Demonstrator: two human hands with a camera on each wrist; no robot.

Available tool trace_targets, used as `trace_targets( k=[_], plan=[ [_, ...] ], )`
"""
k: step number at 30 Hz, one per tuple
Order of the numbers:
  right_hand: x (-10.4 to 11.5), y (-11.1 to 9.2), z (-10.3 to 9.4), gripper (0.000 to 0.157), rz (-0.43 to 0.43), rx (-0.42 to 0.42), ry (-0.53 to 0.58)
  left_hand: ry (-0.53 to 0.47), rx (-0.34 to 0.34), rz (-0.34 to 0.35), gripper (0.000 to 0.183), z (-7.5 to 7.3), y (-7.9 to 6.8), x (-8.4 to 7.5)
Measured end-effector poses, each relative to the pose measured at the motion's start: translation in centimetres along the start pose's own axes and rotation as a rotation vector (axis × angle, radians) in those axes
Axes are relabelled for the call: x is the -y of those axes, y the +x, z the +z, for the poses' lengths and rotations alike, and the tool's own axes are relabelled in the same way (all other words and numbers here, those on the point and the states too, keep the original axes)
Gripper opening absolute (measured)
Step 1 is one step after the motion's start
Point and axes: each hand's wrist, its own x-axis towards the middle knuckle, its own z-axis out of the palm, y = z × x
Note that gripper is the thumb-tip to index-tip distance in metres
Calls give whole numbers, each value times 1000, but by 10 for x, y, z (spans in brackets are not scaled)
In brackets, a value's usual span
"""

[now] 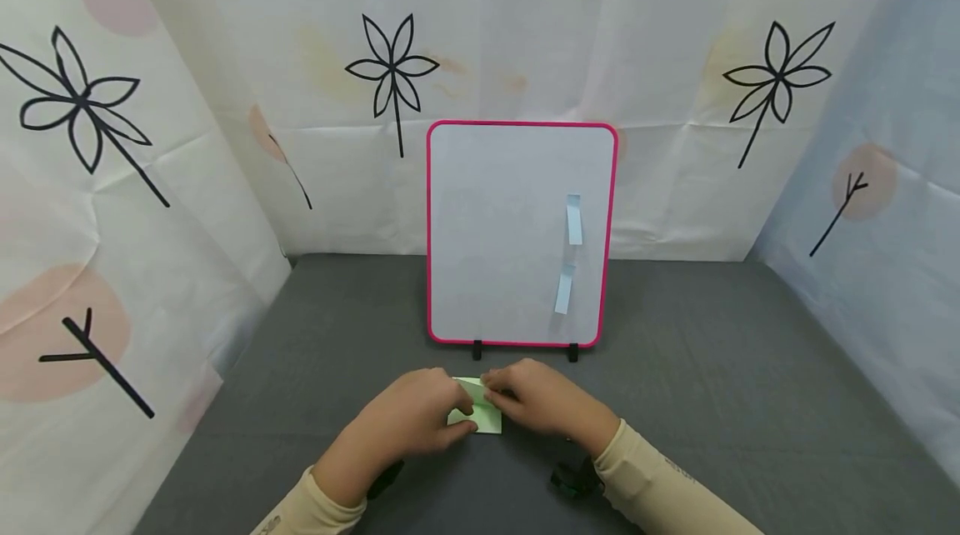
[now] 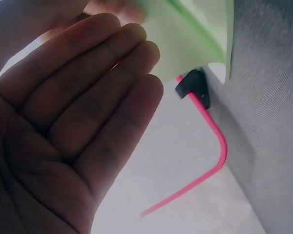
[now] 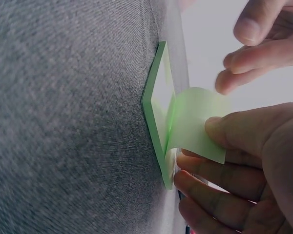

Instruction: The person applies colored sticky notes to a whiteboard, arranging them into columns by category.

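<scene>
A pad of light green sticky notes (image 1: 489,423) lies on the grey table below both hands. Its top sheet (image 3: 193,117) curls up from the pad in the right wrist view. My right hand (image 1: 542,398) pinches that raised sheet, with the thumb on its near face and fingers behind. On the pad's left side, my left hand (image 1: 417,412) hovers with thumb and index finger apart. The left wrist view shows the left fingers (image 2: 107,92) nearly straight, side by side, overlapping the green sheet. Part of the pad is hidden by the hands in the head view.
Behind the hands stands a whiteboard (image 1: 502,235) with a pink frame, on black feet (image 1: 477,350). Two pale blue paper strips, an upper one (image 1: 573,220) and a lower one (image 1: 564,290), hang on its right side. Patterned cloth (image 1: 225,35) walls surround the table.
</scene>
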Motion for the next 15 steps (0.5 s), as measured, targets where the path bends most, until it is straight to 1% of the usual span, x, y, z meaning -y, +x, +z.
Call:
trace_targets(
  k=[2, 4, 6, 8, 9, 13, 15],
  plan=[
    [-1, 0, 0, 21, 1, 1, 14, 11, 15, 6, 2, 4, 0, 0],
    [-1, 0, 0, 21, -5, 2, 32, 21, 26, 15, 7, 7, 0, 1],
    [-2, 1, 1, 22, -10, 3, 42, 33, 33, 20, 8, 9, 0, 2],
    [-2, 1, 1, 21, -11, 2, 53, 45, 31, 26, 6, 12, 1, 3],
    [-2, 1, 0, 22, -10, 0, 55, 50, 26, 28, 2, 13, 1, 3],
    [-4, 1, 0, 24, 5, -7, 67, 72, 10, 45, 23, 17, 3, 5],
    [-5, 1, 0, 26, 4, -13, 79, 87, 3, 58, 30, 19, 4, 5]
  ],
)
